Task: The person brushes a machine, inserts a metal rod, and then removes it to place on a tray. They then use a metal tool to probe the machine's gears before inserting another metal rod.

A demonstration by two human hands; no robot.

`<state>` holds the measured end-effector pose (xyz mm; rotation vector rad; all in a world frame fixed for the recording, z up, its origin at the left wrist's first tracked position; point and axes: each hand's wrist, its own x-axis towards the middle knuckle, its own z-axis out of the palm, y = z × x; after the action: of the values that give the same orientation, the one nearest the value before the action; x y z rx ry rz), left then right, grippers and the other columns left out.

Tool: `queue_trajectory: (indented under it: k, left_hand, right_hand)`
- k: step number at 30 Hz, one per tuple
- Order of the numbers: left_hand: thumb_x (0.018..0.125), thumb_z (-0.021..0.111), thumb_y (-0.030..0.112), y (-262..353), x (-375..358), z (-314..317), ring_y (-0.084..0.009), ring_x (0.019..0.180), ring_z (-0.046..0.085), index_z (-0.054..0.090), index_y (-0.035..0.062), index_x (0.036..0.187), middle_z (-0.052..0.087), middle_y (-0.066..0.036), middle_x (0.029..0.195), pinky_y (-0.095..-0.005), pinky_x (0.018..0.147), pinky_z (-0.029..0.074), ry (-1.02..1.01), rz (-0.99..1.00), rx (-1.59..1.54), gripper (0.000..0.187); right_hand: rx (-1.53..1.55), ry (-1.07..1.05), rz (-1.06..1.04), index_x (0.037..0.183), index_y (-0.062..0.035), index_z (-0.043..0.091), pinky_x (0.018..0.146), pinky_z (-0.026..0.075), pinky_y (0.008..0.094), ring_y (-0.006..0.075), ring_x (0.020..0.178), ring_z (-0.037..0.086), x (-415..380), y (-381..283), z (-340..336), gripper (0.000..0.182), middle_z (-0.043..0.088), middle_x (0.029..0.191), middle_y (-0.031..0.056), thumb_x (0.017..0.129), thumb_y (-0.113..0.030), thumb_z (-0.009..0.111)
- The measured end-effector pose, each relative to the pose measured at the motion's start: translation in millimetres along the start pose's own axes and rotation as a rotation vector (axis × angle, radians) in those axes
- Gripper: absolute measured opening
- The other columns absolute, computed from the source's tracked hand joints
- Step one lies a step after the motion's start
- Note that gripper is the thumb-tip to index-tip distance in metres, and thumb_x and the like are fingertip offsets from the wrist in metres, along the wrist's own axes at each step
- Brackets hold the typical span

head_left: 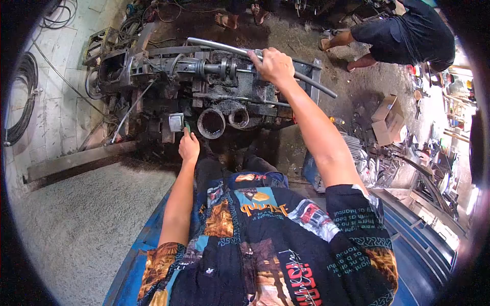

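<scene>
My right hand point(275, 65) is wrapped over a long grey metal rod point(316, 85), which lies slantwise above the bed of a greasy lathe-like machine point(212, 69). The rod's far end reaches left past the machine's shaft. Lower down, my left hand point(189, 147) is closed, its fingertips at a small green piece point(187, 125). That piece sits beside a silvery square box point(176, 122) on the machine's front. Exactly what the left fingers grip is too small to make out. Two round open cups point(211, 124) point(239, 118) stand right of the left hand.
Another person point(408, 35) bends at the upper right, and more feet point(227, 20) show at the top. A cardboard box point(389, 120) and scrap metal lie on the right. A metal beam point(79, 159) runs along the left; coiled cable point(23, 97) hangs on the wall.
</scene>
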<state>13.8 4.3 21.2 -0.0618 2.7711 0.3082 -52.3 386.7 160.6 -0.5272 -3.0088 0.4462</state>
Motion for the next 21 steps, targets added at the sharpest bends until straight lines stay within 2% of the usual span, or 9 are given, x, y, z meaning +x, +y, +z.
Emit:
queue_trajectory:
  k: [12,21]
  left_hand:
    - [0.099,0.043,0.031,-6.0,-0.8,12.0,-0.0424,0.087,0.065,0.047,-0.0001,0.132,0.066,-0.023,0.099,-0.0527,0.073,0.052,0.068,0.011,0.009,0.046]
    - [0.099,0.043,0.031,-3.8,-1.0,10.4,-0.0433,0.086,0.065,0.046,-0.0011,0.134,0.065,-0.024,0.102,-0.0527,0.074,0.053,0.042,-0.005,0.024,0.047]
  right_hand:
    - [0.03,0.009,0.007,0.084,0.0011,0.071,0.076,0.055,0.0462,0.0386,0.083,0.068,0.0,-1.4,-0.4,0.073,0.069,0.091,0.0225,0.091,-0.066,0.042]
    - [0.037,0.027,0.025,0.084,-0.0001,0.072,0.077,0.054,0.0465,0.039,0.084,0.068,-0.4,-2.0,-0.3,0.073,0.069,0.094,0.0219,0.09,-0.067,0.042]
